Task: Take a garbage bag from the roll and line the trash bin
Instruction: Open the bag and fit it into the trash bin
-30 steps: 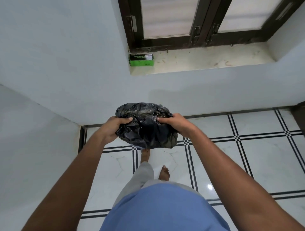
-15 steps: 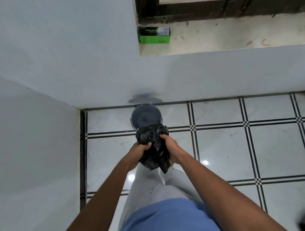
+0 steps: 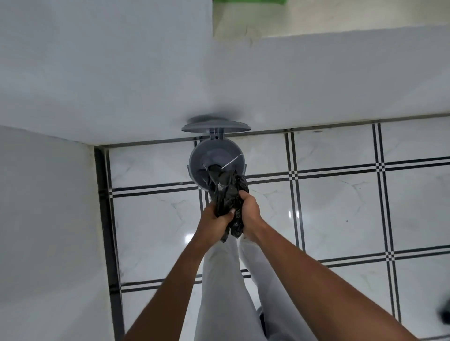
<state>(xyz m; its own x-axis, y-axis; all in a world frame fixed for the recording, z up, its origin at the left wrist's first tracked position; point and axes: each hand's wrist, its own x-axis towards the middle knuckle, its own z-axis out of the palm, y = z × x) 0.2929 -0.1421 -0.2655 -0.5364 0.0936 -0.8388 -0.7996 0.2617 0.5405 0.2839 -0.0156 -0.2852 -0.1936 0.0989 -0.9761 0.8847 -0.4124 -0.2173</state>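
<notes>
The fingers [image 3: 232, 211] of the left hand [image 3: 214, 222] were curled tight round the near end of the crumpled black garbage bag [image 3: 229, 194], the thumb lying across its front, and the right hand [image 3: 249, 214] clamped the same bunch from the 3 o'clock side, its fingers wrapped round the plastic so that the two hands touched the bag side by side. The bag was gathered into a long twisted wad whose long axis ran from 6 o'clock to 12 o'clock: a short tail hung out below the hands toward the person's legs [image 3: 233, 280], and the far end pointed away from the body and down into the mouth of the grey trash bin [image 3: 197, 160]. That far end lay inside the round opening, against the near part of the rim, with the rest of the bin's inside showing bare grey around it. The bin stood on the tiled floor [image 3: 341, 207] right at the foot of the white wall [image 3: 121, 85], at 12 o'clock from the hands, and its round lid [image 3: 215, 126] stood hinged open behind it, against the wall. At 12 o'clock in the view a sliver of a green box [image 3: 248, 2] sat on the window ledge [image 3: 316, 19]; no writing could be read on it, nor on the bag or the bin.
</notes>
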